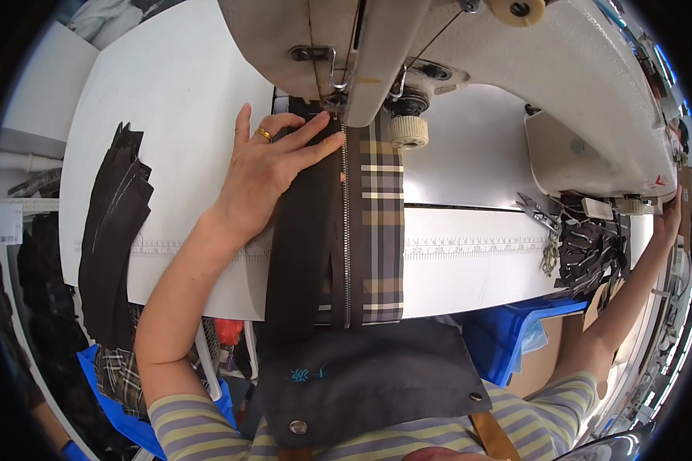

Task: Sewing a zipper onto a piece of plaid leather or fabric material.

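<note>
Pressing dark cloth (pixel 300 238) with spread left hand (pixel 267 167); cannot tell grip of right hand (pixel 672 215). Likely soft, light; best held beside zip (pixel 346 246).

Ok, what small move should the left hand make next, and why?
Probably ease the left hand slightly back from the presser foot: its fingertips rest very close to it, while the zipper lies nearly straight and seems to need little guiding there.

A brightly lit workshop

A white worktop (pixel 177 100) with a ruler scale (pixel 469 247) along it fills the middle. To the left stands pale shelving (pixel 38 205) with dark material (pixel 50 276) below; at the far right, strip lights (pixel 667 66) glare.
</note>
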The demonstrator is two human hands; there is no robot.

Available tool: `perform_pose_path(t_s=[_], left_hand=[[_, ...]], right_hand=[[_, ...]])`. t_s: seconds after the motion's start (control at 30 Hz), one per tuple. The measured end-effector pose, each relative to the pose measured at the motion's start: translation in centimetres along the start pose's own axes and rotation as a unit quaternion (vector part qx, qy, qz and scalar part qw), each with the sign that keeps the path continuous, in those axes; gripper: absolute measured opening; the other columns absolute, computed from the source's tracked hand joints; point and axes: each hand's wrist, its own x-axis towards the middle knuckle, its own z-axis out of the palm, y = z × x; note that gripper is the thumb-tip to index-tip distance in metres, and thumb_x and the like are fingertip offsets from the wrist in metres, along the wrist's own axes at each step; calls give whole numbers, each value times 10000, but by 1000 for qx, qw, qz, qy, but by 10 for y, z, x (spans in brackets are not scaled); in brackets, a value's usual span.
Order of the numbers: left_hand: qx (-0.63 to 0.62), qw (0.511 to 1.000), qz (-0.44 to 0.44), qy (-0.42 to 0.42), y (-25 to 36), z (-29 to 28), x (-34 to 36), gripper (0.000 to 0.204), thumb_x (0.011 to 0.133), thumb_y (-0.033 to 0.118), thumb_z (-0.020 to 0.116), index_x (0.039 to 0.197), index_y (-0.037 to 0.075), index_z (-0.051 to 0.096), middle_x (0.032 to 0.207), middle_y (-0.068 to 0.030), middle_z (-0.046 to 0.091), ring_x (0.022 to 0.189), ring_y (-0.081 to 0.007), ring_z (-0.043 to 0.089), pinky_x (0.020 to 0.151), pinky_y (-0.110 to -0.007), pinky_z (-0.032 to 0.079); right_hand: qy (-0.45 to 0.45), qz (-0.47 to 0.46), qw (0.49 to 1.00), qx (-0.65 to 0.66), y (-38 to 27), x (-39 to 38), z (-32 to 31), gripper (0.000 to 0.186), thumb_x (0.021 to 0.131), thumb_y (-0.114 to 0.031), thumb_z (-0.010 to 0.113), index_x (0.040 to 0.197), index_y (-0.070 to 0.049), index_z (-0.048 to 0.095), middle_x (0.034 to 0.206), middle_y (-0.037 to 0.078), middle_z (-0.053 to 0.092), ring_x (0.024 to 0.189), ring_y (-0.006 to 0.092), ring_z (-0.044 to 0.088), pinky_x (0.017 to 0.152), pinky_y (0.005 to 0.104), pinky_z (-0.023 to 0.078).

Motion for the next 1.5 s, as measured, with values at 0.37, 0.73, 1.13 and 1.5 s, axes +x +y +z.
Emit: perform_pose_path(t_s=[0.37,0.73,1.13,1.5], left_hand=[[21,1000,6,-7,1,-1,1,487,799,19,547,1234,226,616,1296,-35,579,1124,-254,521,1086,-617,138],[-6,1000,5,-5,-1,0,1,504,784,15,561,1236,231,617,1304,-43,574,1131,-260,517,1086,-622,134],[36,999,14,-2,0,-1,1,495,794,24,552,1231,249,616,1305,-25,571,1137,-266,520,1077,-640,137],[47,999,14,-12,1,-2,-2,516,797,10,552,1239,271,606,1316,-19,560,1178,-272,506,1068,-651,141]], right_hand=[[10,-127,983,130,41,-36,18,431,937,-285,563,1272,-16,520,1304,160,535,1220,316,491,1052,521,372],[156,-222,959,-77,42,-96,43,381,934,-276,560,1226,-33,570,1241,123,583,1148,258,552,1009,448,403],[-576,-320,702,-271,211,-386,315,391,874,-221,633,1191,-12,545,1177,167,577,1097,337,528,924,410,417],[-512,-513,573,-381,217,-384,328,354,886,-349,584,1086,-57,588,1106,103,591,1120,307,489,912,409,385]])
